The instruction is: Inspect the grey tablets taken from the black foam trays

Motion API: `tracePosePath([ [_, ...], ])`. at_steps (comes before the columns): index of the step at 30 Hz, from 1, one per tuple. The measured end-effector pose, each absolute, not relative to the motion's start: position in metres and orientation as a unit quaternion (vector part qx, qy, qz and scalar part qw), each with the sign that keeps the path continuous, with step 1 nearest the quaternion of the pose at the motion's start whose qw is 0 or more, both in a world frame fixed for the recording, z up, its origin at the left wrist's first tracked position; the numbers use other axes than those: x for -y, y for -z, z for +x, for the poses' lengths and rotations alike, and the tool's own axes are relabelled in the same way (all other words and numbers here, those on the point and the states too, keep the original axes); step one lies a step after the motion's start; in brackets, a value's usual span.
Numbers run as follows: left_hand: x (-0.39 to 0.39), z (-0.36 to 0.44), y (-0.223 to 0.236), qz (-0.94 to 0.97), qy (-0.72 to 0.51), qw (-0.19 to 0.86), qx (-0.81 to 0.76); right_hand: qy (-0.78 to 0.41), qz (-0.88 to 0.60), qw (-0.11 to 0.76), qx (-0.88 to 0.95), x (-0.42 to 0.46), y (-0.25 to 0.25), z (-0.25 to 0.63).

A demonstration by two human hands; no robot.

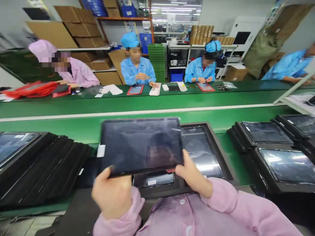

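Observation:
A dark tablet (140, 144) with a glossy screen is held up in front of me, tilted a little. My left hand (114, 193) grips its lower left corner, thumb on the front edge. The lower right corner is in my right hand (193, 173), with the thumb at the edge. Fingers behind the tablet are hidden. A white label (100, 150) sticks out at its left side. Below and behind it lies a black foam tray (222, 147), partly covered, with another tablet (203, 149) in it and a further screen showing near my hands.
Stacked black trays (54, 167) stand at left, and more tablets in trays (287, 164) at right. A green conveyor belt (73, 109) runs across. Beyond it, several co-workers sit at a bench with red-framed tablets (135, 89), papers and red sleeves (31, 90).

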State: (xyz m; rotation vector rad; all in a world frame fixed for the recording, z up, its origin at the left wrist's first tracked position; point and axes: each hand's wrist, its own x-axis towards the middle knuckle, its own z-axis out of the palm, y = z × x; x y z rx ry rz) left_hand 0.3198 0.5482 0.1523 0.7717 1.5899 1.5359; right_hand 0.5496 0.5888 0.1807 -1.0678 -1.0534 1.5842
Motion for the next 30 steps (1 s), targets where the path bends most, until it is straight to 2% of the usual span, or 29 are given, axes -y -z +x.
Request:
tracePosePath([
  [2,-0.559,0.352,-0.156,0.273,-0.63,0.425,-0.589,-0.621,-0.431,0.567,0.327,-0.601,-0.179,0.545],
  [4,-0.558,0.374,-0.165,0.218,-0.664,0.494,-0.518,-0.6,-0.428,0.613,0.283,-0.617,-0.182,0.568],
  [7,-0.545,0.394,-0.178,0.21,-0.633,0.625,-0.406,-0.548,-0.476,0.614,0.309,-0.646,-0.189,0.629],
  [12,-0.556,0.442,-0.173,0.309,-0.368,0.774,-0.413,-0.496,-0.584,0.528,0.367,-0.678,-0.192,0.715],
  [14,-0.573,0.47,-0.164,0.391,-0.235,0.772,-0.442,-0.5,-0.602,0.497,0.375,-0.683,-0.187,0.732],
  [16,-0.591,0.493,-0.156,0.493,-0.125,0.715,-0.48,-0.496,-0.62,0.469,0.388,-0.685,-0.177,0.741],
  [19,-0.606,0.507,-0.146,0.592,-0.031,0.62,-0.514,-0.472,-0.644,0.446,0.406,-0.685,-0.158,0.749],
  [22,-0.607,0.504,-0.139,0.619,0.0,0.605,-0.501,-0.445,-0.664,0.432,0.418,-0.683,-0.143,0.759],
  [26,-0.604,0.495,-0.13,0.585,0.012,0.633,-0.506,-0.434,-0.673,0.399,0.447,-0.681,-0.144,0.777],
  [30,-0.61,0.498,-0.134,0.515,-0.045,0.665,-0.54,-0.419,-0.661,0.359,0.509,-0.686,-0.151,0.782],
])
